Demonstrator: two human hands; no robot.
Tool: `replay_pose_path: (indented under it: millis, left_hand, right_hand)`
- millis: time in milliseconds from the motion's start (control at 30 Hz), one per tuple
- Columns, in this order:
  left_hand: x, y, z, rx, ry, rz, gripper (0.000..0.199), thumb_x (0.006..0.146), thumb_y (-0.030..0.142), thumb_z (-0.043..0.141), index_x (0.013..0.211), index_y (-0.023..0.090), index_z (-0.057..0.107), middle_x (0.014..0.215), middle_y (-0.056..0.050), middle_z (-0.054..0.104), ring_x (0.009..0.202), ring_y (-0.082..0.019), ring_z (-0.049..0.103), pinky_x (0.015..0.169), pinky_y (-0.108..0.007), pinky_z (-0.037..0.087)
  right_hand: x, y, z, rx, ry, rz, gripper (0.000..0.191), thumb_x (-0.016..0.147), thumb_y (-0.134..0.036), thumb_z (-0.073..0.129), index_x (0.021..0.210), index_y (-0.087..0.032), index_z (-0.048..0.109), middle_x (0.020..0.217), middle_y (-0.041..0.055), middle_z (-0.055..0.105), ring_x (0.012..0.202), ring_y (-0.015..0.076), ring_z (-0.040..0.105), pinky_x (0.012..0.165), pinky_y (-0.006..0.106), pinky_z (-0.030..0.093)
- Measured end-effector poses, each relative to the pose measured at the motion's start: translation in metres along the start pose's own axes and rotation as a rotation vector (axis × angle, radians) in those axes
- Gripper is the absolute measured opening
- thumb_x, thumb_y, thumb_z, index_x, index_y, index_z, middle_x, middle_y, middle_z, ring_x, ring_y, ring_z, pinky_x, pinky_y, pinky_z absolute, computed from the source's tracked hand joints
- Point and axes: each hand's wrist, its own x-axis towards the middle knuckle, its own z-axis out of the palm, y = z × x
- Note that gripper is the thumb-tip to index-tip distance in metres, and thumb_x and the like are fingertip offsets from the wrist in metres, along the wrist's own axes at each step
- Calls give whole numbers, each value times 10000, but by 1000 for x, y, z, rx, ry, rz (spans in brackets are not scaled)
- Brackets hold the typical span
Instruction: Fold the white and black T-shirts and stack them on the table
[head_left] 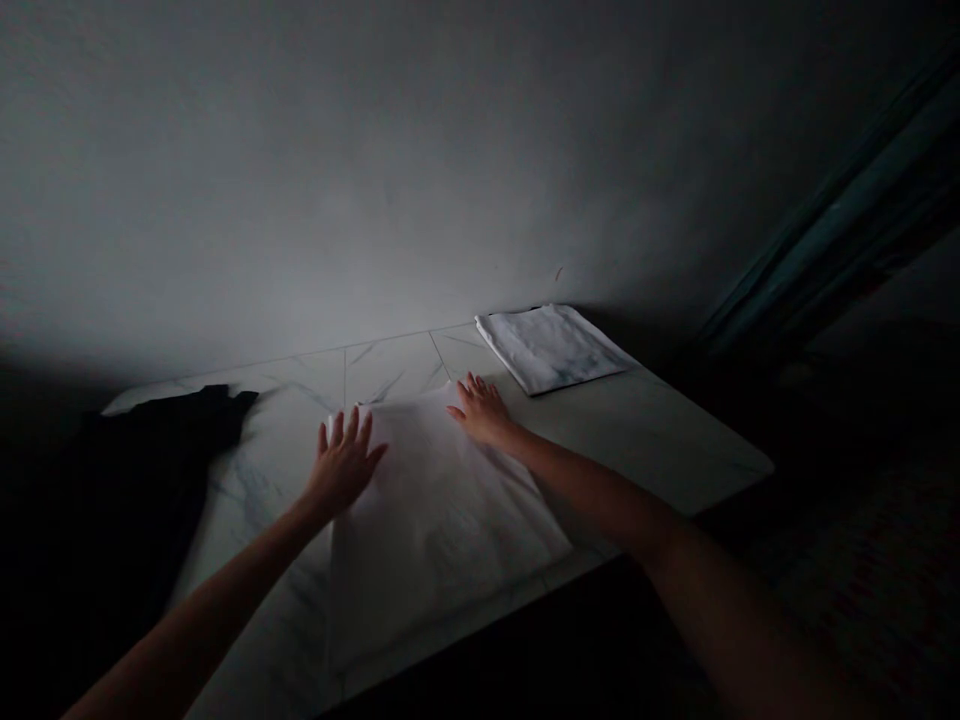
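Note:
A white cloth garment, folded into a rough rectangle, lies flat on the marble-patterned table. My left hand rests at its far left edge, palm down with fingers spread. Across from it, my right hand lies on the far right corner, its fingers also stretched out. Neither hand grips the cloth. The dim light hides what kind of garment it is.
At the table's far right lies a folded white cloth stack with a dark edge beneath. Black clothing drapes over the left side. A pale wall rises behind the table. The table's right corner is rounded.

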Motion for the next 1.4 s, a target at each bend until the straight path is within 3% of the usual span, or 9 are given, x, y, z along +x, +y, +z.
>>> replay_pose_path:
  millis: [100,200,433,533,733,900,1000,1167,1400]
  left_hand:
    - [-66,58,-15,-49,42,75,704,991,558,279,1570,160,247,1607,-197,274,1480,-393,236,1119,-633,284]
    - [-124,87,-30,-73,45,184,719,982,544,337,1597,231,136,1619,-126,280,1491,-344,235,1150,-574,290]
    - [-193,66,-45,-53,72,7,660,991,321,318,1596,326,56,1616,-65,303,1492,-339,234,1092,-626,375]
    - [-184,75,-47,-50,99,-39,687,985,304,334,1597,312,23,1628,-86,264,1505,-370,161,1090,-667,349]
    - [-151,96,-44,-86,29,127,655,1004,381,350,1595,318,74,1614,-55,311,1489,-283,265,1113,-524,402]
    - [-192,31,-29,-90,76,-68,561,968,284,337,1528,294,362,1537,-100,446,1494,-355,220,1092,-657,357]
    - [-195,-16,-16,-250,96,-98,430,927,292,404,1293,232,621,1393,-154,587,1420,-394,372,1108,-652,342]
    - [-117,-31,-10,-815,30,-512,758,811,573,588,1446,190,430,1272,-172,649,1096,-324,666,895,-469,571]
    - [-22,-34,-23,-1167,-213,-990,837,560,548,794,1243,111,585,784,-88,721,664,-258,710,563,-340,572]
  right_hand:
    - [-70,-21,9,34,9,24,750,987,-592,336,1525,-68,340,1605,242,220,1481,377,244,1152,625,225]
    - [-135,-17,24,45,56,5,736,982,-589,344,1553,-127,299,1610,199,247,1493,342,227,1168,609,207]
    - [-209,17,44,-19,328,273,730,993,-530,354,1587,-142,181,1601,213,273,1480,410,223,1139,673,196]
    - [-208,-9,34,6,365,229,750,997,-514,362,1593,-123,129,1626,218,183,1499,416,137,1141,676,201]
    - [-195,-46,15,108,133,-217,635,1010,-492,375,1578,-246,233,1642,78,210,1514,261,184,1210,526,228]
    - [-210,14,34,99,207,-86,654,1002,-522,388,1563,-205,279,1614,133,280,1494,297,243,1176,568,278]
    - [-204,51,45,187,336,41,632,985,-515,426,1508,-161,397,1563,181,373,1451,331,339,1130,556,364]
    - [-137,65,28,584,244,233,437,874,-362,628,1275,-188,632,1201,136,699,1071,263,683,939,395,543]
    - [-38,50,-3,885,-121,508,162,727,-273,774,785,-156,678,783,31,724,787,206,683,631,249,471]
